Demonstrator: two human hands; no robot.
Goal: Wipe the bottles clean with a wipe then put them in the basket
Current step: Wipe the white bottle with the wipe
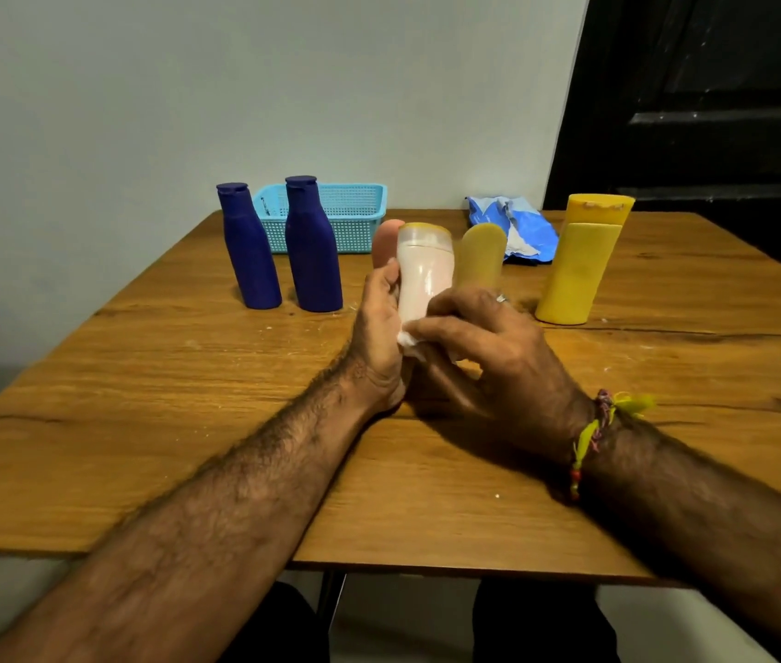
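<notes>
Our left hand (379, 327) grips the pale pink bottle (424, 272) upright just above the table (140, 399), while our right hand (489, 346) pinches a white wipe (410, 339) against its lower side. Two blue bottles (283, 246) stand before the basket (350, 210); a yellow bottle (575, 265) stands right.

Your left hand (376, 327) grips a pale pink bottle (424, 272) upright over the wooden desk (163, 423), while your right hand (489, 356) presses a white wipe (410, 338) against its lower side with curled fingers (431, 327). Behind it stand a peach bottle (384, 239) and a tan bottle (482, 258). Two dark blue bottles (283, 246) stand left, before a light blue basket (355, 212). A tall yellow bottle (580, 260) stands right, near a crumpled blue wipe packet (522, 227).
</notes>
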